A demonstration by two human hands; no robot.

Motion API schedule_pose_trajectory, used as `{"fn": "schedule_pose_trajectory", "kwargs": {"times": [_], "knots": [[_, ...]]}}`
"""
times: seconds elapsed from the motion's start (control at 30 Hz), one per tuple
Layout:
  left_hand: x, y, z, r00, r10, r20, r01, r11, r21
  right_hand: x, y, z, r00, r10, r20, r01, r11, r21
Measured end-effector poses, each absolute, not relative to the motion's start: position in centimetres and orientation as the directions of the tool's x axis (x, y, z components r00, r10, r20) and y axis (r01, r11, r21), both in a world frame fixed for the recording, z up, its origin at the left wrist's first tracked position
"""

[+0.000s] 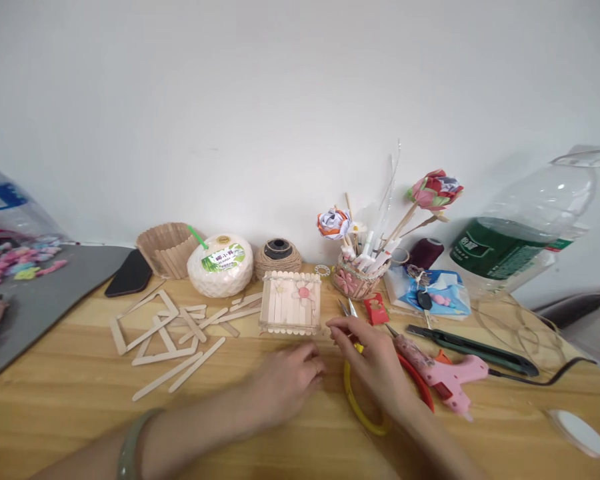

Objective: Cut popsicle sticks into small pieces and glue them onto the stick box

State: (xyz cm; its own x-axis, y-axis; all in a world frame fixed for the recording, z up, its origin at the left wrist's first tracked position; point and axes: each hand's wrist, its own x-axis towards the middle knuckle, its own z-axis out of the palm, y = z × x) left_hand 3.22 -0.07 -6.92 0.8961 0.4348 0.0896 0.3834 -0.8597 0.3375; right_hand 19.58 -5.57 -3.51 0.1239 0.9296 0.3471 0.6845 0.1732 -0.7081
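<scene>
L hand (285, 383) & R hand (377, 363) rest just apart on table (55, 400), gripping nothing I can tell, stick box (291, 303) at 12 o'clock, yellow-handled scissors (363, 407) under R.

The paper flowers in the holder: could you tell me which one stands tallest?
The red and pink paper flower on the right; the orange and white paper flower sits lower, to its left.

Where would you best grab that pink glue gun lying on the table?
Probably by its handle: the pink glue gun lies flat, nozzle pointing up-left, handle sticking out toward the near table edge. Come from above on the near side, clear of the cord trailing right.
</scene>
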Motion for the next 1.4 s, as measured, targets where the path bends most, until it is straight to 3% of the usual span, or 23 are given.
{"fn": "schedule_pose_trajectory", "kwargs": {"times": [0.37, 0.93, 1.23, 1.4], "knots": [[3.2, -0.4, -6.4, 0.897, 0.433, 0.087, 0.375, -0.852, 0.366, 20.9, -4.7, -3.3, 0.252, 0.898, 0.36, 0.652, 0.118, -0.749], [3.1, -0.7, -6.3, 0.886, 0.46, 0.054, 0.405, -0.827, 0.389, 23.4, -4.5, -2.6, 0.352, 0.846, 0.401, 0.721, 0.028, -0.692], [3.0, -1.1, -5.9, 0.896, 0.443, 0.02, 0.413, -0.85, 0.326, 27.1, -2.8, -1.5, 0.389, 0.8, 0.457, 0.842, -0.107, -0.529], [3.0, -1.0, -6.1, 0.9, 0.436, 0.024, 0.407, -0.857, 0.316, 27.6, -0.7, 1.8, 0.332, 0.783, 0.526, 0.938, -0.214, -0.273]]}}
